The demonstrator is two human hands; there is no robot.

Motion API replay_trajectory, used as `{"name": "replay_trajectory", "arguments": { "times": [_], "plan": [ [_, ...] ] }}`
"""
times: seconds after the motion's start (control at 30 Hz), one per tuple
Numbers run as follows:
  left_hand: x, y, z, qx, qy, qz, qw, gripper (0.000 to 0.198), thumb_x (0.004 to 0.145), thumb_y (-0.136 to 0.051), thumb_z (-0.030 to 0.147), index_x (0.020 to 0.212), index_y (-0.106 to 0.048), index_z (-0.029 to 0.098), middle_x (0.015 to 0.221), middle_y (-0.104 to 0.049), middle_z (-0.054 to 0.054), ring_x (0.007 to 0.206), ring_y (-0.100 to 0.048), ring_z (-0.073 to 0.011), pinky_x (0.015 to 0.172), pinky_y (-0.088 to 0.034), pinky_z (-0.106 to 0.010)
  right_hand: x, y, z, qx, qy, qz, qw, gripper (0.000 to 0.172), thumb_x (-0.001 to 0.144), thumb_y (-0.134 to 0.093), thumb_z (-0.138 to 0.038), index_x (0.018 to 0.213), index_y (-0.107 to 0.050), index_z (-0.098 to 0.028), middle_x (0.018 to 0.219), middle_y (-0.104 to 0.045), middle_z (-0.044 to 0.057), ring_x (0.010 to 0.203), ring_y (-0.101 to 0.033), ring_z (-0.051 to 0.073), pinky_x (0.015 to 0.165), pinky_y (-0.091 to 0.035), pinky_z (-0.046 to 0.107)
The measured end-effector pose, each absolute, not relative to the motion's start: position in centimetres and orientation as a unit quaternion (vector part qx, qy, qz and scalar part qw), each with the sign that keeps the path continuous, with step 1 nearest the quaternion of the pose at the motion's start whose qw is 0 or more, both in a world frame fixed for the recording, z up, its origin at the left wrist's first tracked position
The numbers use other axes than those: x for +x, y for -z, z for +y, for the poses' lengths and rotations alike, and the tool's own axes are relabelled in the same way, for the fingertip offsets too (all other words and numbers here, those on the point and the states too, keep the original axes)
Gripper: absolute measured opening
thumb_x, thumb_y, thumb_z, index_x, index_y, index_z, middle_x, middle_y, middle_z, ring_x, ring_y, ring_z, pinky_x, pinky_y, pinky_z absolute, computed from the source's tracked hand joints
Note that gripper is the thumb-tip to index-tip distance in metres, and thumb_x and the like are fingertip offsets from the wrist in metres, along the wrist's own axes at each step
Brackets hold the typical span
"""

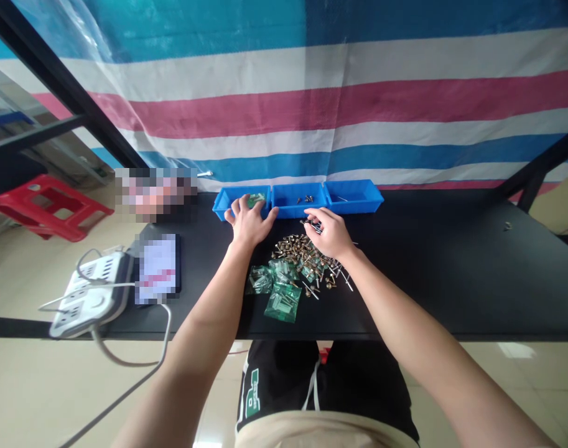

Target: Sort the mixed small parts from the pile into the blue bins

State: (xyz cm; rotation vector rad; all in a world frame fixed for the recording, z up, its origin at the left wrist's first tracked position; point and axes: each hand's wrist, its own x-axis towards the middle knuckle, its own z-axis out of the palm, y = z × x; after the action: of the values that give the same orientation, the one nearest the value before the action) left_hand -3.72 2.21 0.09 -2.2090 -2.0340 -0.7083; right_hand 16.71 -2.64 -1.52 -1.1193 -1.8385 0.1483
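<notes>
My left hand (250, 223) reaches over the left blue bin (222, 200), fingers spread and holding nothing I can see. A green plastic packet (256, 199) lies inside that bin by the fingertips. Curled just in front of the middle blue bin (284, 211), my right hand (330, 233) has several thin metal pieces (315, 225) between thumb and fingers. Below it spreads a pile of brass-coloured screws (295, 249) mixed with silver pins (346, 280). Green packets of pale pieces (282, 303) lie at the pile's near left side.
A few screws (307, 199) sit in the middle bin, and a thin pin (342, 198) in the right blue bin (358, 202). On the left are a blurred phone or tablet (157, 270) and a white power strip (94, 292) with cables. Small pieces (508, 226) lie far right.
</notes>
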Motion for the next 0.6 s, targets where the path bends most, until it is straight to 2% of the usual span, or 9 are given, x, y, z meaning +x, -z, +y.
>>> {"name": "replay_trajectory", "arguments": {
  "times": [0.13,0.3,0.47,0.6],
  "plan": [
    [-3.81,0.08,2.43,-0.699,0.256,-0.667,-0.001,0.057,0.080,-0.043,0.070,0.115,-0.066,0.031,0.147,-0.033,-0.011,0.135,-0.021,-0.0422,0.105,-0.016,-0.063,16.75,1.47,-2.66,-0.456,-0.062,-0.753,0.471,0.029,0.082,-0.052,-0.021,0.110,-0.061,-0.018,0.094,-0.066,0.007,0.086,-0.063,0.021,0.079,-0.053,0.035],
    [-4.04,-0.05,2.43,-0.701,0.278,-0.657,-0.006,0.054,0.076,-0.051,0.068,0.112,-0.067,0.032,0.140,-0.044,-0.011,0.131,-0.027,-0.0416,0.104,-0.017,-0.063,16.75,1.34,-2.69,-0.465,-0.067,-0.752,0.463,0.029,0.083,-0.052,-0.021,0.109,-0.062,-0.020,0.094,-0.066,0.007,0.085,-0.062,0.021,0.079,-0.053,0.036],
    [-4.09,-0.04,2.40,-0.702,0.286,-0.652,0.014,0.065,0.079,-0.052,0.062,0.132,-0.050,0.024,0.138,-0.047,-0.014,0.129,-0.034,-0.0367,0.107,-0.020,-0.057,16.75,1.36,-2.71,-0.458,-0.060,-0.754,0.467,0.029,0.082,-0.052,-0.021,0.109,-0.062,-0.019,0.092,-0.066,0.007,0.085,-0.063,0.020,0.079,-0.053,0.035],
    [-4.03,0.07,2.51,-0.691,0.277,-0.667,0.012,0.070,0.079,-0.050,0.061,0.135,-0.045,0.019,0.140,-0.047,-0.016,0.132,-0.032,-0.0367,0.109,-0.017,-0.057,16.86,1.40,-2.60,-0.453,-0.056,-0.753,0.475,0.028,0.082,-0.052,-0.021,0.108,-0.062,-0.017,0.092,-0.066,0.007,0.083,-0.063,0.020,0.079,-0.053,0.034]
  ]
}}
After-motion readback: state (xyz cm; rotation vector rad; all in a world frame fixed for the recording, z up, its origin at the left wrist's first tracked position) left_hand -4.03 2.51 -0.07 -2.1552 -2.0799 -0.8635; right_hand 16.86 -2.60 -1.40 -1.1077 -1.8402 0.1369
